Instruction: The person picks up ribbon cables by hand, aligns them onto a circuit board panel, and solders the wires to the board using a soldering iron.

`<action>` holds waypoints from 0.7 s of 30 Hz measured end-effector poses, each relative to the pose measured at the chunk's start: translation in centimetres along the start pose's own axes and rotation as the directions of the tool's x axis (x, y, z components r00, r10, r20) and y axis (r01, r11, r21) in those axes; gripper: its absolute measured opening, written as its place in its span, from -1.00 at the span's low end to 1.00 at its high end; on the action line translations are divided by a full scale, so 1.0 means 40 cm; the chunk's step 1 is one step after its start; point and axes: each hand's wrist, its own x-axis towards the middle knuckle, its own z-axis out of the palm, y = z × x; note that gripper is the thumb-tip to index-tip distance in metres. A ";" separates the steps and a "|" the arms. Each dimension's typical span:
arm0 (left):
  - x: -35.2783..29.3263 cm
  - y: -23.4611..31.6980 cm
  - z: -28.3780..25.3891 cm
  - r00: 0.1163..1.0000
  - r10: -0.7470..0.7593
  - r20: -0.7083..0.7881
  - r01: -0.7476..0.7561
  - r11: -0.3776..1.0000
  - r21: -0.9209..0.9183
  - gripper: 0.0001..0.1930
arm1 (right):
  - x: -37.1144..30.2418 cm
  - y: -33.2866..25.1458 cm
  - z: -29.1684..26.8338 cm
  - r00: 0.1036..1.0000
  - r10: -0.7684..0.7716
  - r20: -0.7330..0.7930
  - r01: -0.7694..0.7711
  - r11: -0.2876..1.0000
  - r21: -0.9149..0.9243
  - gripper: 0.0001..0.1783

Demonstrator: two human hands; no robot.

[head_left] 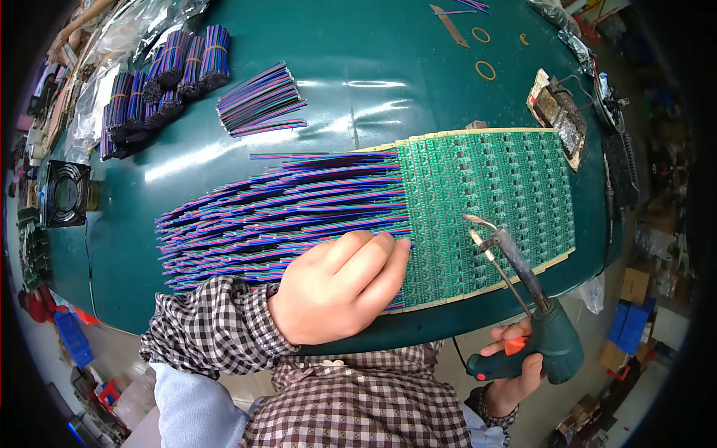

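Green circuit boards (515, 187) lie in a large overlapping stack in front of me, with rows of small solder pads. Many striped ribbon wires (291, 198), blue, red, green and black, run from the boards' left part out to the left. My left hand (340, 284) is closed at the near part of that wire row, thumb and fingers pinched at the wire ends beside the pads. Its fingertips partly hide the wire they grip. My right hand (523, 373) is wrapped round the handle of a dark green soldering gun (560, 347) with an orange trigger. The gun's tip hovers over the boards, right of the left hand.
Loose cut wires (261, 101) lie beyond the row, and rubber-banded wire bundles (172, 60) stand at the far left. A small black fan (66, 193) is at the left edge. Far right sit a solder-crusted block (559, 116), rubber bands (485, 70) and a metal blade (449, 28).
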 end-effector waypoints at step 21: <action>0.000 0.001 0.009 0.998 -0.028 -0.061 0.027 0.999 -0.021 -0.59 | -0.031 -0.010 0.002 0.970 0.122 0.212 -0.107 0.991 -0.078 -0.26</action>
